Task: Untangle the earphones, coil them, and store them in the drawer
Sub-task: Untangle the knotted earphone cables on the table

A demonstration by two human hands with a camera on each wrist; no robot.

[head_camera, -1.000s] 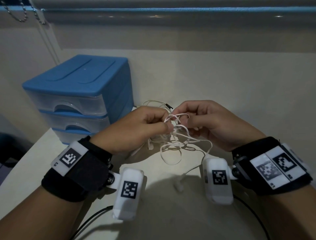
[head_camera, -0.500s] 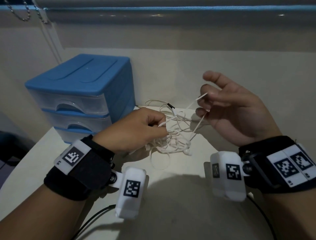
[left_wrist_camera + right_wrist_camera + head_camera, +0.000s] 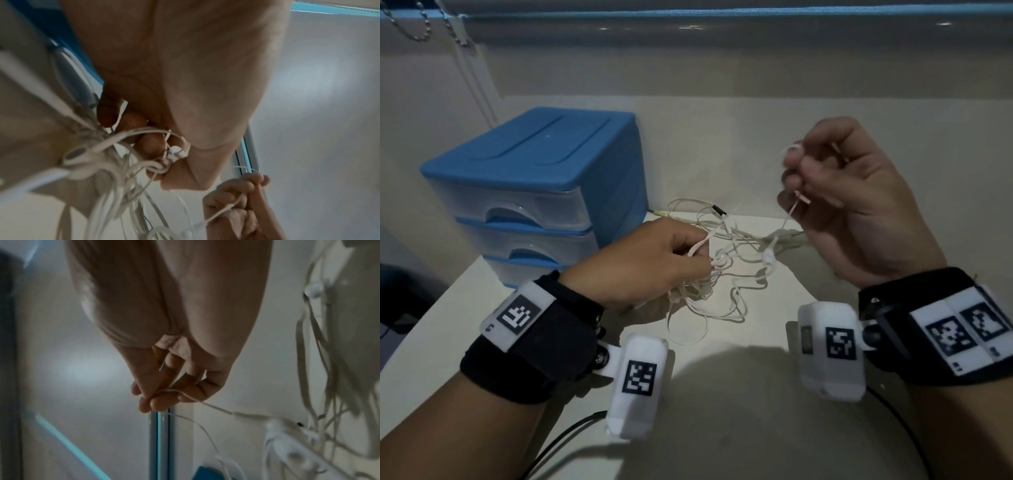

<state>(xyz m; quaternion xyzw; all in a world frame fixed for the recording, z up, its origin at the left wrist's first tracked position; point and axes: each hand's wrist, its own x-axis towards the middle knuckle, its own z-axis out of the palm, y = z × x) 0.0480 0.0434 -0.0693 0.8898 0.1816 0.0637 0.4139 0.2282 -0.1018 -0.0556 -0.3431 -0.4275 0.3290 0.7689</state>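
Cream-white tabletop [image 3: 722,394] under dim light, meeting a pale wall beyond both hands; a beaded metal blind chain [image 3: 417,29] hangs at upper left, cut off by the frame edge.

Hard to make out: both wrist views are motion-blurred. The tangled thin white wired earphones [image 3: 719,277] lie mostly on the table between the hands, as a loose knot of overlapping loops; individual strands cannot be traced through it. One earbud shows blurred just right of the left hand's fingertips. A black-tipped plug end lies beyond the knot, toward the wall. Part of the tangle is hidden under the left hand.

Left hand [image 3: 640,260]: low over the table, fingers curled, pinching a cluster of cable loops between thumb and fingertips; the left wrist view shows the thumb pressing strands against a fingertip [image 3: 150,144] with an earbud right there.

Right hand [image 3: 849,198]: raised above the table, fingers curled around a single thin strand, which runs down slackly from the fingers to the knot. The right wrist view confirms the strand pinched at the fingertips [image 3: 156,402].

Blue-topped small plastic drawer unit [image 3: 534,192], left of and beyond the left hand: glossy blue lid with moulded recess, three translucent frosted drawers with arched handle cut-outs, all closed. Its lowest drawer is partly hidden by the left wrist.
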